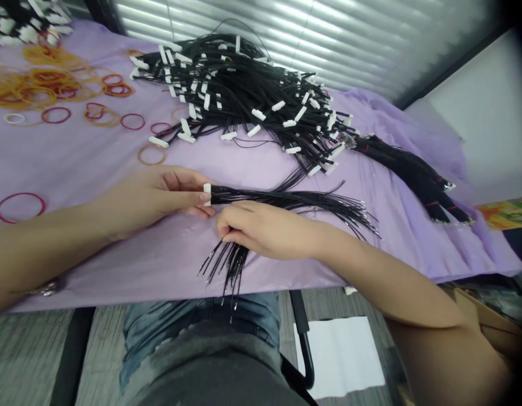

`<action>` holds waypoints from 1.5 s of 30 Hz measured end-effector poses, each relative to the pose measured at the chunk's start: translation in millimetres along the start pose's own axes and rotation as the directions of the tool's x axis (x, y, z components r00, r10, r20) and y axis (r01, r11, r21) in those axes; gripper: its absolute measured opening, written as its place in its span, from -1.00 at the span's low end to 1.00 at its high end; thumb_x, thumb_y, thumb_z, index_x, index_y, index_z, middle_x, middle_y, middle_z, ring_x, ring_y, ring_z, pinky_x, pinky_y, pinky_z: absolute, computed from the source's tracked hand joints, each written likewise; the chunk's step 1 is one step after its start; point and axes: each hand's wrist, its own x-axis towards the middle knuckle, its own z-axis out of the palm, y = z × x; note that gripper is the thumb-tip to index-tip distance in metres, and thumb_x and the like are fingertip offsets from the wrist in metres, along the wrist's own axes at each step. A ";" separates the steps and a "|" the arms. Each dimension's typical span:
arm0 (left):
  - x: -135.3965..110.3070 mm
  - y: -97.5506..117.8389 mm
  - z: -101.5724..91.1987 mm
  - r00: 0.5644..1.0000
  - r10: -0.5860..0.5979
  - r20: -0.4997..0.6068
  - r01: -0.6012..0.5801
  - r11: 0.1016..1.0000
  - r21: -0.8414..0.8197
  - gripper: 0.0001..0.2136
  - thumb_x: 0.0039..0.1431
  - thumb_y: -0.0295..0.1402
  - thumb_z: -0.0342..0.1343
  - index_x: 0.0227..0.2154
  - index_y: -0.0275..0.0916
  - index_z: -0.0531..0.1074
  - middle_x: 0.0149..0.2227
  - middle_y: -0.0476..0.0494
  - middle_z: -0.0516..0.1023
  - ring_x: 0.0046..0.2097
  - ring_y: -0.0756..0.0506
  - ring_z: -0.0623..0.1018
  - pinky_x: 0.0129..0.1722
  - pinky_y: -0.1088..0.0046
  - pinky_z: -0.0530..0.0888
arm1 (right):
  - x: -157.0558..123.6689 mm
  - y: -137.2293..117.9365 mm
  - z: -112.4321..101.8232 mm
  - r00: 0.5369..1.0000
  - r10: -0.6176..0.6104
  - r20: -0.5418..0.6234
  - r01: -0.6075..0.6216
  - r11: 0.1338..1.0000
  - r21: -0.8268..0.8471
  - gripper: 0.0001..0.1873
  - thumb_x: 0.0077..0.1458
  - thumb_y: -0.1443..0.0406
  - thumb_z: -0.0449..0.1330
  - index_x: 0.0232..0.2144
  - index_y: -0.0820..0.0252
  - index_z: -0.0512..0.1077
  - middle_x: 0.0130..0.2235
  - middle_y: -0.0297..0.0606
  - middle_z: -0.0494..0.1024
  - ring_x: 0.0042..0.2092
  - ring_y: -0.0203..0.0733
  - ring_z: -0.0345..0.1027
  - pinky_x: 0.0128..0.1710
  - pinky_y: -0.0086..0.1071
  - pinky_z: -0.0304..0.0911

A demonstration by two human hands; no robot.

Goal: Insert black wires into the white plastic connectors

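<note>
As the left hand (159, 194) pinches a white connector (207, 194), black wires (286, 198) trailing, right hand's grip (261, 228) closed on them

The left hand (149, 197) is hiding most of the white connector (207, 194) between its fingers, and the right hand (261, 230) is covering the middle of the black wire bundle (286, 200). The far-left corner of the picture is cutting off a heap of white connectors (16, 22), the right edge is cutting off a printed card (508, 213), the bracelet (45, 288) is blurring, and the metal wire tips (227, 282) are showing too small to make out.
</note>
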 end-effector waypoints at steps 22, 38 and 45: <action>-1.5 0.5 1.8 0.998 0.061 0.034 -0.055 0.988 -0.143 -0.82 0.15 -0.35 0.29 -0.23 -0.34 0.54 -0.32 -0.11 0.63 -0.29 0.03 0.60 -0.25 0.65 0.53 | -0.2 0.6 -7.8 0.904 0.097 -0.417 -0.093 0.995 0.028 -0.83 0.23 0.37 0.11 -0.44 0.25 0.32 -0.45 -0.38 0.36 -0.41 -0.39 0.17 -0.33 -0.49 0.10; -1.5 -2.6 1.2 0.995 0.101 -0.001 -0.101 0.992 -0.082 -0.77 0.12 -0.20 0.33 -0.24 -0.23 0.57 -0.33 -0.15 0.65 -0.27 -0.06 0.64 -0.24 0.63 0.57 | -2.1 1.2 -11.8 0.808 0.260 -0.528 -0.248 0.964 0.095 -0.84 0.07 0.39 0.10 -0.54 0.24 0.27 -0.53 -0.42 0.30 -0.48 -0.41 0.10 -0.41 -0.47 0.02; -3.0 1.4 3.6 0.996 0.090 -0.013 -0.091 0.994 -0.053 -0.77 0.11 -0.19 0.33 -0.25 -0.22 0.56 -0.34 -0.14 0.65 -0.29 -0.04 0.63 -0.25 0.65 0.56 | -2.0 1.5 -12.7 0.813 0.286 -0.507 -0.254 0.958 0.133 -0.84 0.06 0.37 0.10 -0.55 0.24 0.27 -0.54 -0.43 0.30 -0.48 -0.41 0.09 -0.42 -0.47 0.00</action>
